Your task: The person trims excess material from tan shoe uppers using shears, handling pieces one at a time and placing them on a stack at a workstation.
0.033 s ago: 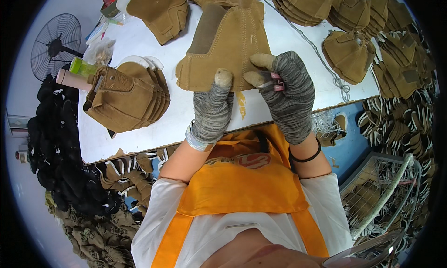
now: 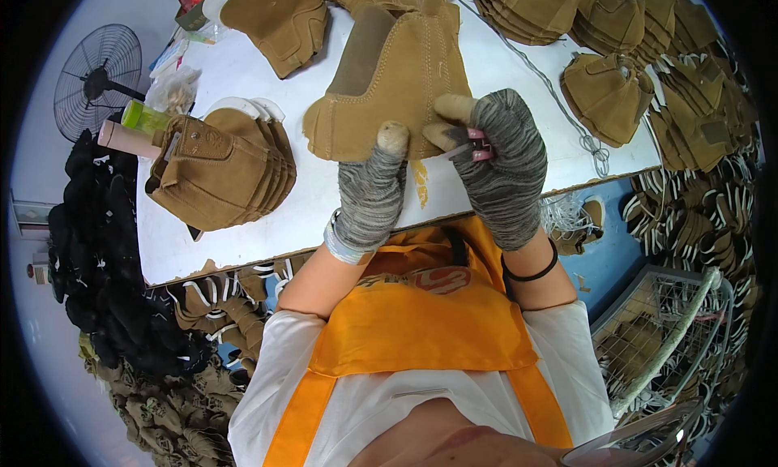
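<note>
So there's a tan suede boot piece (image 2: 413, 94) held up over the near side of the white table (image 2: 259, 240), toe side pointing left, top end away from the wearer, with a darker brown panel. The left hand (image 2: 369, 191) has it gripped by the bottom edge, thumb on top. The right hand (image 2: 502, 167) is curled around a little pink tool (image 2: 480, 145), with its fingertips right at the boot piece's lower right edge. Both wear grey gloves, tan at the fingertips. Stack of similar pieces (image 2: 223, 171) to the left, more piled up far right (image 2: 689, 102), plus a fan (image 2: 97, 82) past the table's left side.
</note>
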Demonstrator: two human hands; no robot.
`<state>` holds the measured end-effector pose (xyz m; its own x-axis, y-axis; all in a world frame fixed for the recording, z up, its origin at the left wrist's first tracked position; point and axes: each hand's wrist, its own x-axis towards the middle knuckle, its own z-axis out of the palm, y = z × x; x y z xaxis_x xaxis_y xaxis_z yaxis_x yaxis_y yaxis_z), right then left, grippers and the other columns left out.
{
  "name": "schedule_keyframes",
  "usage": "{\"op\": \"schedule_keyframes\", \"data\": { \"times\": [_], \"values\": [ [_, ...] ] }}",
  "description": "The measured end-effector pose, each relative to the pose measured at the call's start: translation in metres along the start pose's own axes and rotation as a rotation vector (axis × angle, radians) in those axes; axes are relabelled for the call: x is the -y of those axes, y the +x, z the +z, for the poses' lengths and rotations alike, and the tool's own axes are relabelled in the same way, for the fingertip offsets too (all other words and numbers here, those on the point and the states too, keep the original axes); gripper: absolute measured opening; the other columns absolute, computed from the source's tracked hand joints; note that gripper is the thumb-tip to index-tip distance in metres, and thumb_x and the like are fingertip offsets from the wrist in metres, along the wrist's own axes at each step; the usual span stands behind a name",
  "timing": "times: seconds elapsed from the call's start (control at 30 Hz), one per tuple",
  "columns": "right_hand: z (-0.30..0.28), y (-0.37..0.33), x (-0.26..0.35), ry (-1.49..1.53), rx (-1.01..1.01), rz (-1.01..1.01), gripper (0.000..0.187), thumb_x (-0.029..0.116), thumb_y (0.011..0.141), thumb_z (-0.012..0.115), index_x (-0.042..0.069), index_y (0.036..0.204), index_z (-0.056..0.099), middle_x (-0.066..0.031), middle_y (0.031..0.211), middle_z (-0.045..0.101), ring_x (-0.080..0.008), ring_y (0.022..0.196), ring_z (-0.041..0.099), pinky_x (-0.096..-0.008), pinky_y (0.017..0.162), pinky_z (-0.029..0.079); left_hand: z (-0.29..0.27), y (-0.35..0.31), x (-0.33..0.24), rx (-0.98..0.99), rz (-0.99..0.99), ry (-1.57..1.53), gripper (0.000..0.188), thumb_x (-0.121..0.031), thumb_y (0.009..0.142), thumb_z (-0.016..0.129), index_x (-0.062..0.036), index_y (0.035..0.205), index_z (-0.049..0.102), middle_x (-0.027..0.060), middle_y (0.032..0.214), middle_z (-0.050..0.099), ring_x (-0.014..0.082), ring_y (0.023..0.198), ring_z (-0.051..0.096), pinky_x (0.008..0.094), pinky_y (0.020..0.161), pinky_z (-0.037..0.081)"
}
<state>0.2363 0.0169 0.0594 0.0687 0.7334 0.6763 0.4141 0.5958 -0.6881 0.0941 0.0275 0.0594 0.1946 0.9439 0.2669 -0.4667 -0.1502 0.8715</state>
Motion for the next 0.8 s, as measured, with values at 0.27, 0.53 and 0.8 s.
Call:
{"op": "schedule_keyframes", "data": {
  "times": [0.27, 0.53, 0.8],
  "values": [
    [0.0, -0.021, -0.014, 0.443, 0.077, 0.18, 0.034, -0.005, 0.082, 0.055, 0.003, 0.115, 0.051, -0.0018, 0.097, 0.057, -0.0072, 0.079, 0.056, -0.0201, 0.069, 0.048, -0.016, -0.003, 0.016, -0.073, 0.122, 0.351, 0.049, -0.032, 0.087, 0.062, 0.0016, 0.12, 0.049, 0.0117, 0.111, 0.057, 0.0174, 0.097, 0.056, 0.031, 0.085, 0.046],
    [-0.016, -0.003, 0.0, 0.331, 0.177, 0.342, 0.037, 0.017, 0.08, 0.07, 0.002, 0.11, 0.053, -0.0017, 0.094, 0.057, -0.0095, 0.084, 0.054, -0.0223, 0.081, 0.046, -0.007, 0.005, -0.01, 0.029, -0.01, 0.011, 0.066, -0.042, 0.087, 0.057, 0.0014, 0.131, 0.034, 0.0135, 0.125, 0.046, 0.0228, 0.111, 0.049, 0.0355, 0.096, 0.04],
    [-0.015, -0.004, 0.004, 0.135, 0.046, 0.192, 0.038, 0.018, 0.078, 0.072, 0.004, 0.11, 0.058, -0.0075, 0.094, 0.062, -0.0166, 0.089, 0.062, -0.0272, 0.079, 0.051, -0.004, 0.002, -0.005, 0.003, 0.023, -0.025, 0.062, -0.04, 0.087, 0.059, 0.0041, 0.125, 0.039, 0.0184, 0.114, 0.055, 0.0251, 0.099, 0.06, 0.0351, 0.085, 0.052]
  ]
}}
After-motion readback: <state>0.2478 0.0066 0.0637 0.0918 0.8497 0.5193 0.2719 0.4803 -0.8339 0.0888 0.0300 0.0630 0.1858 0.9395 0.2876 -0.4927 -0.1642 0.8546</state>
